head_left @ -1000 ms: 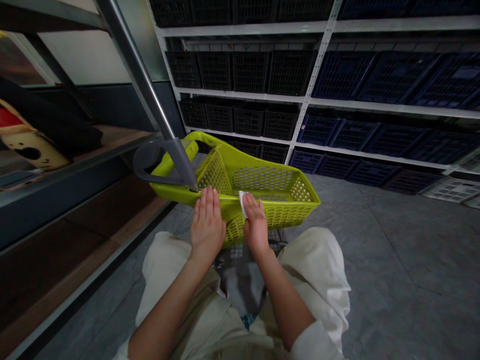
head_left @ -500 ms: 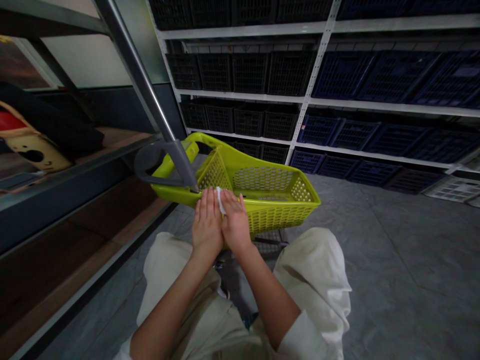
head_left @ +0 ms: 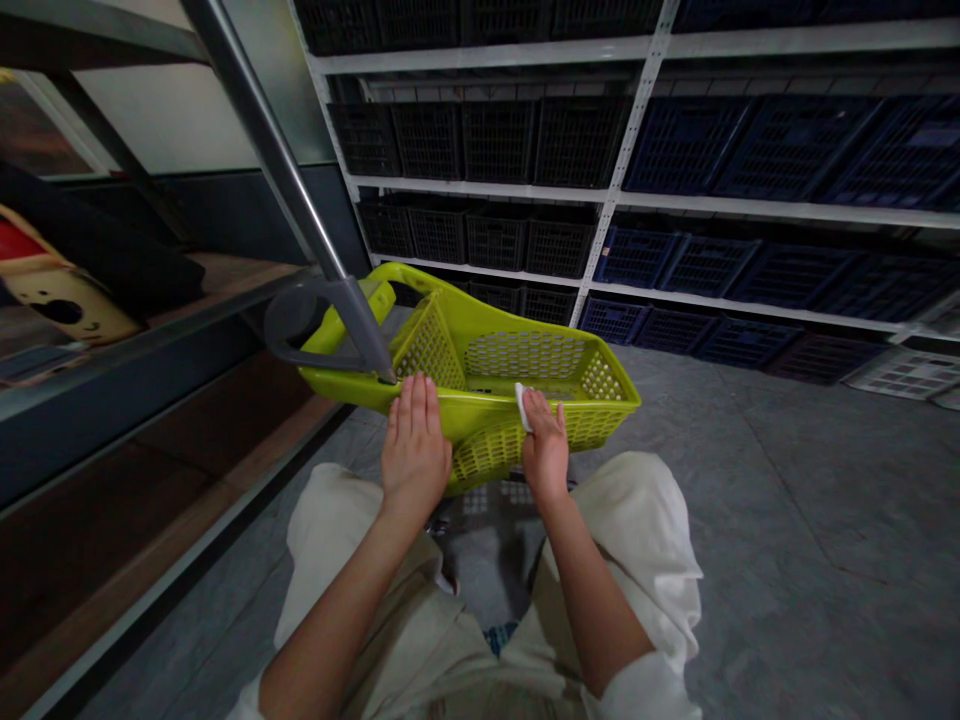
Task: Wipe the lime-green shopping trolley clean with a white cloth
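A lime-green shopping basket cart [head_left: 495,440] with lattice sides stands in front of my knees. My left hand [head_left: 415,445] lies flat on its near side, fingers outstretched over the rim just below the grey plastic handle [head_left: 358,325]. Farther right along the same rim, my right hand [head_left: 546,450] presses a small white cloth or tissue [head_left: 523,408] against the edge. Part of the cloth is hidden under the fingers. A grey divider handle joins a metal tube [head_left: 281,160] that rises to the upper left.
White metal shelving [head_left: 480,188] at the back holds rows of black crates [head_left: 499,145] and blue crates [head_left: 686,145]. At left, a shelf unit [head_left: 172,310] carries a cartoon-faced plush item [head_left: 71,300] and a phone-like flat object [head_left: 37,365]. Grey floor [head_left: 795,500] extends to the right.
My right hand has slid right along the rim with the white cloth, away from my left hand. The left hand stays in nearly the same place on the cart.
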Motion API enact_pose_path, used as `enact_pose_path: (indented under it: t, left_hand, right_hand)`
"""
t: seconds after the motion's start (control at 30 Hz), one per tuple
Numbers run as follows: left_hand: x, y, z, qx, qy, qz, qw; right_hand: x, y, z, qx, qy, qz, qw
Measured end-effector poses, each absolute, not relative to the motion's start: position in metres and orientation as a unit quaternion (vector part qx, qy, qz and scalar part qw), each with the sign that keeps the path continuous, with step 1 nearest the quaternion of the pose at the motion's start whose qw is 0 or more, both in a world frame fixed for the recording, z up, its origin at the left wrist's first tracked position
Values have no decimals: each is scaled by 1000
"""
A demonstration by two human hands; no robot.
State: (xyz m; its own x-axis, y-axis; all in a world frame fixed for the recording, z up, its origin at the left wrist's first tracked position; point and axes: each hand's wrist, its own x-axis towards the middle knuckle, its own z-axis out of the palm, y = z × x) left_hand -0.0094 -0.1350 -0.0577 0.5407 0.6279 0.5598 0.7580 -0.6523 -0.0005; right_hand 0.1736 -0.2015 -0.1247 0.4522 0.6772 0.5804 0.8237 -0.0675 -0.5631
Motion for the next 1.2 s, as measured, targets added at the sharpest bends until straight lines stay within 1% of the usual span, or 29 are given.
enact_pose_path:
  t: [0.1,0.2,0.37,0.47,0.57,0.83,1.2]
  left_hand:
    - [-9,-135,-57,-867,-399,-271,122]
    - [-8,-134,-57,-868,-402,-264,126]
    - [-9,-133,-60,-864,-403,-271,134]
    - [-9,-132,-61,-863,-404,-273,133]
    - [-10,-133,-60,-866,-398,-275,125]
    - [-11,-134,-59,-869,-396,-273,121]
    - [-10,-137,-55,-869,-403,-262,119]
  right_hand:
    - [178,-202,-127,-738,-485,-89,461]
    - [157,-188,-118,-736,-481,-85,469]
    - [99,-161,-93,-661,-586,-72,463]
    - [88,-159,-89,-642,-615,-79,451]
    - [105,-168,-97,-657,-608,-89,436]
    - [180,-207,-129,-739,-515,-125,415]
    - [183,-209,-131,-750,-485,-117,435]
